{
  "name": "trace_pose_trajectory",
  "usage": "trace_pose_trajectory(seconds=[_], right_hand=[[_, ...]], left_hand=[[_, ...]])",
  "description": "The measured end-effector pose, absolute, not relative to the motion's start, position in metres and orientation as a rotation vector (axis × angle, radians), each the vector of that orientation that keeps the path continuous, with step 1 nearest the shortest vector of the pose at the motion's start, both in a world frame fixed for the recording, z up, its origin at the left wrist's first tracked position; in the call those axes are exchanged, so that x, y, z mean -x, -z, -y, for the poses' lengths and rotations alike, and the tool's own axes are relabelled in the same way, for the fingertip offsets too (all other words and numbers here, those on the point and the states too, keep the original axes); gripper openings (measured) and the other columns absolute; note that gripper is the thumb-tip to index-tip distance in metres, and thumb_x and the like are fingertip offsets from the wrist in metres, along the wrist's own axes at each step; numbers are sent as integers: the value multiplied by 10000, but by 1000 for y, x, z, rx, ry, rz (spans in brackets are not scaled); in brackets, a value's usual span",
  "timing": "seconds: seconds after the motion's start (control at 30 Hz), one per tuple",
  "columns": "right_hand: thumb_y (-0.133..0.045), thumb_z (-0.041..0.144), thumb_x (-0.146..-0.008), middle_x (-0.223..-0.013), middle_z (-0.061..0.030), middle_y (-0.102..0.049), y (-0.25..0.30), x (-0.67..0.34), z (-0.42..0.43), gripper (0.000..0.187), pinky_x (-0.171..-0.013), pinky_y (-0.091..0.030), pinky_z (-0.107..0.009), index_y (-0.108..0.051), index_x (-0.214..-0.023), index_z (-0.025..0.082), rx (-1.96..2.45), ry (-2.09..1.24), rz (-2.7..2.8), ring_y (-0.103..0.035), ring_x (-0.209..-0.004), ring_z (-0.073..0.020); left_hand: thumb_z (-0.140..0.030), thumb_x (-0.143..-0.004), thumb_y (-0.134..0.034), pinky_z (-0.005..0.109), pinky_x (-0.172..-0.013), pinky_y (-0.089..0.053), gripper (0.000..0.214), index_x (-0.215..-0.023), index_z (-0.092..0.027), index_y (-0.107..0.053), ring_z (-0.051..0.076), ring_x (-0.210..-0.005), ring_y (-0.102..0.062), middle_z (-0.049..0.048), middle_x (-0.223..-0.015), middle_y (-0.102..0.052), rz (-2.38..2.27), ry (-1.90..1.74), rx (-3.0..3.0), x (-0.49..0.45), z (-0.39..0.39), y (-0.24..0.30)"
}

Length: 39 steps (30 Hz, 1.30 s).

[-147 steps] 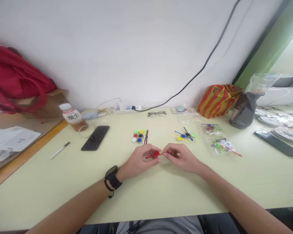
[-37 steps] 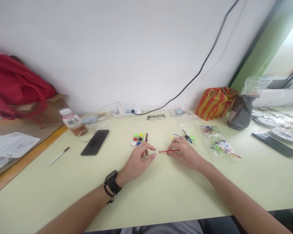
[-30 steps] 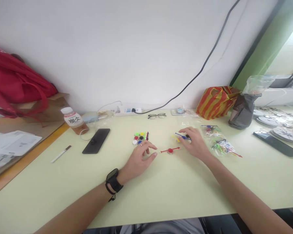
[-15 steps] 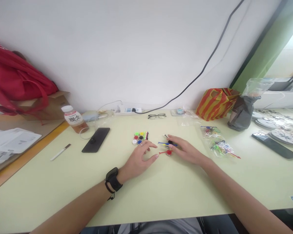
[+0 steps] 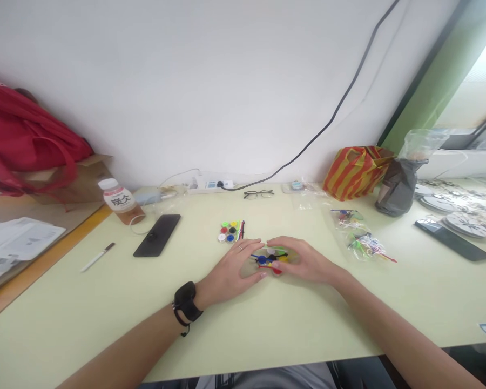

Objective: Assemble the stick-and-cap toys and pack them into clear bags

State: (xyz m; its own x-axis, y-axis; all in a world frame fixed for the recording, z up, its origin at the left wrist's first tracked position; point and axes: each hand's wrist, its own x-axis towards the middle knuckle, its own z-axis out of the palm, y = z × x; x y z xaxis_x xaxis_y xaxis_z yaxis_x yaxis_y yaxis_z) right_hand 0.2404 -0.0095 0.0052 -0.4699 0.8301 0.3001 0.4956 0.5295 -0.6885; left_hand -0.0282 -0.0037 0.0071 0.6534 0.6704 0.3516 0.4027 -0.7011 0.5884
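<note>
A small cluster of coloured plastic discs and arrow pointers lies on the table between my two hands. In it I can make out a blue disc [image 5: 261,260], a yellow disc [image 5: 283,259], a red disc [image 5: 277,271], and dark and green bits. My left hand [image 5: 235,270] curves around the cluster's left side, thumb and fingers apart. From the right, my right hand [image 5: 302,261] cups it with the thumb over the near pieces; no piece is visibly gripped. Just beyond my left hand, several coloured discs [image 5: 224,230] lie in rows beside upright-pointing arrow pointers [image 5: 241,230].
Clear plastic bags [image 5: 364,246] of similar parts lie to the right, near a phone [image 5: 451,239]. Leftward are another phone [image 5: 157,235], a pen [image 5: 98,257] and a drink bottle [image 5: 120,201]. Glasses [image 5: 259,194] and a power strip [image 5: 214,185] sit by the wall.
Both hands have come around the loose pieces, which are now bunched closer together and nearer to me. My right hand has moved slightly nearer. The view has shifted a little.
</note>
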Motion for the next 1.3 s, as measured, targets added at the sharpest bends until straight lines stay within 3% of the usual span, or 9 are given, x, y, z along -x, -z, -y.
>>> trace_pose_trajectory(seconds=[0.13,0.2,0.33,0.5,0.67,0.8,0.9,1.03,1.3], right_hand=[[-624,427,-996,-1392,-118,-646,-3,-266,-21,334,-1149,-468,-497,-678,-1276,252,1219,-476,2117,-605,-1315,-283],[-684,409,-950,-1536,-148,-509,-7,-289,-45,331,-1177,-407,-565,-713,-1238,248,1422,-340,2175,-441,-1470,-347],[-772,462,-862,-1691,-116,-309,-25,-329,-91,400,-1198,-303,-656,-759,-1219,282,2023,-371,2170,-148,-1584,-443],[-680,591,-886,-1345,-205,-680,-37,-345,-129,487,-1059,-496,-518,-796,-1086,162,2187,-523,2090,-607,-1270,-408],[-669,651,-867,-1208,-167,-750,-45,-350,-140,490,-951,-549,-477,-821,-931,190,2213,-653,2096,-697,-1091,-373],[-667,566,-905,-1150,-100,-773,-53,-360,-140,394,-919,-553,-359,-804,-1106,256,2054,-661,2090,-716,-1057,-289],[-628,497,-933,-1309,-148,-704,-48,-368,-142,472,-949,-532,-365,-715,-1292,204,2082,-481,1956,-675,-1160,-315],[-751,452,-818,-1294,-176,-694,-26,-369,-144,532,-941,-536,-389,-704,-1261,162,2181,-414,1894,-664,-1165,-351],[-776,143,-686,-1083,-52,-765,-9,-341,-145,674,-776,-553,-267,-645,-1339,247,1957,-608,2089,-723,-908,-222]], left_hand=[[-347,-960,-708,510,-1209,-403,457,-1398,-288,-595,286,-1393,-518,98,-1467,-597,-858,-849,-2360,21,2,-22],[-328,-962,-694,490,-1159,-445,361,-1315,-266,-653,287,-1316,-578,107,-1383,-652,-829,-848,-2356,16,-4,-35],[-386,-979,-646,305,-743,-546,196,-970,-227,-761,199,-833,-699,49,-903,-763,-695,-649,-2403,5,-26,-70],[-553,-1021,-527,232,-443,-288,458,-866,-178,-738,93,-429,-421,-48,-493,-441,-880,-902,-2238,-4,-53,-119],[-587,-1046,-462,267,-487,-194,601,-703,-158,-706,89,-479,-225,-52,-540,-216,-804,-1113,-2190,0,-56,-151],[-573,-968,-621,259,-500,-208,493,-707,-161,-693,87,-509,-252,-47,-549,-288,-828,-1043,-2268,8,-52,-158],[-539,-947,-647,245,-498,-261,394,-811,-179,-731,97,-513,-355,-31,-564,-436,-859,-847,-2356,15,-55,-157],[-484,-941,-635,246,-513,-363,309,-935,-208,-773,131,-539,-502,-1,-618,-604,-780,-464,-2409,22,-67,-148],[-517,-935,-646,246,-543,-428,349,-1089,-227,-763,154,-599,-615,22,-765,-718,-851,-347,-2400,28,-87,-119]])
